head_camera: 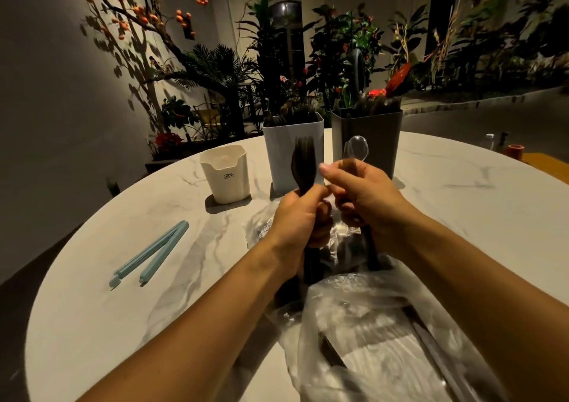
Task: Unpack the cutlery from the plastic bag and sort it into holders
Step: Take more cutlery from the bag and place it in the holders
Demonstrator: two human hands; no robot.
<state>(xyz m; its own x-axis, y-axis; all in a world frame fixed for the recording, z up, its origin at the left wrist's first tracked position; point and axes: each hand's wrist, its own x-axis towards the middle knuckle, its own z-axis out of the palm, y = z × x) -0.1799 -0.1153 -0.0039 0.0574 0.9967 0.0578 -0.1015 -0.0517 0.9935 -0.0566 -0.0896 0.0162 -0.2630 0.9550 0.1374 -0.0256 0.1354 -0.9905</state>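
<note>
My left hand (pixel 300 217) grips dark forks (pixel 303 163), tines up, in front of the pale blue holder (pixel 278 152), which has dark cutlery in it. My right hand (pixel 365 197) holds a clear spoon (pixel 357 147) with a dark handle, bowl up, before the dark grey holder (pixel 381 137), also filled with cutlery. Both hands are raised over the crumpled clear plastic bag (pixel 369 324), which lies on the table with more dark cutlery inside. A cream holder (pixel 226 175) stands to the left; its contents are hard to make out.
The round white marble table (pixel 123 247) carries a light blue bag clip (pixel 152 255), lying open at the left. Small items, one orange (pixel 514 150), sit at the far right edge. Plants and a wall stand beyond the table.
</note>
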